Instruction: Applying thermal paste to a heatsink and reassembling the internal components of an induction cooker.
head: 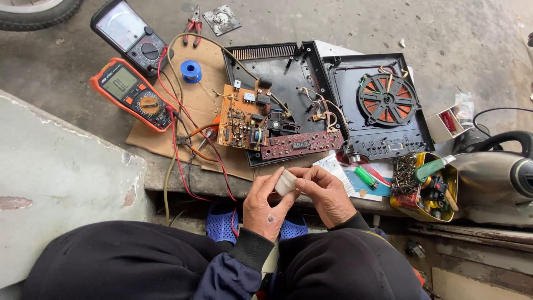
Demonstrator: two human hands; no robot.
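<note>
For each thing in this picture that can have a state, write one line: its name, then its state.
Left hand: gripping a small white piece.
Right hand: fingers pinching the same white piece.
Cooker case: opened, two halves laid flat.
Coil: exposed in the right half.
Brown board: out of the case, wires attached.
Orange meter: face up, screen blank.
Black meter: face up, leads attached.
Pliers: lying unused.
Tin: open, full of tools.

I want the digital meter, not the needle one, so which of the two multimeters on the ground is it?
The orange-cased multimeter on the corner of the cardboard: it has a flat grey number display. The black multimeter behind it has a white needle dial.
</note>
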